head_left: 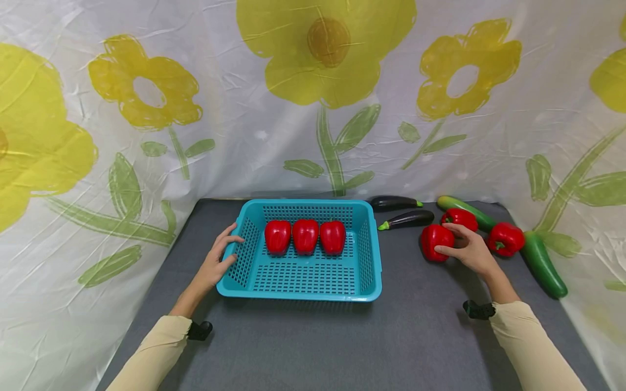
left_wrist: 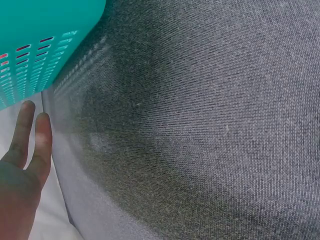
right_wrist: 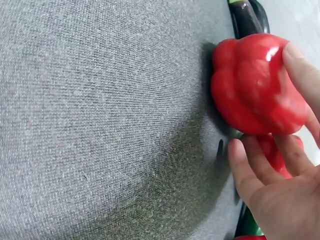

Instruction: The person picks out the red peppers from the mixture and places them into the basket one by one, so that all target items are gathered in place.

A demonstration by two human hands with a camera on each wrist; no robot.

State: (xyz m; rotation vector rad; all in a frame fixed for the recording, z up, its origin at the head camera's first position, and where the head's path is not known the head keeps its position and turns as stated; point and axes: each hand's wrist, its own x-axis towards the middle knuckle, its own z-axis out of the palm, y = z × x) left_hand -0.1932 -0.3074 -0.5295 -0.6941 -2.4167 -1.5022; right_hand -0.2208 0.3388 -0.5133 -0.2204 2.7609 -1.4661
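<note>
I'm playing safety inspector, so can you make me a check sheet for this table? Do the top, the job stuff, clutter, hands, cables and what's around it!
Surface: grey table with a woven look.
Job's things: blue basket with three red peppers in a row inside; three more to its right, a held pepper and two loose peppers.
Clutter: two eggplants and two cucumbers, right of the basket.
Left hand: at the basket's left side, fingers extended; firm contact hard to tell.
Right hand: holds one pepper between thumb and fingers.
Cables: nothing seen.
Surroundings: white cloth with yellow flowers, behind the table and at both sides.
</note>
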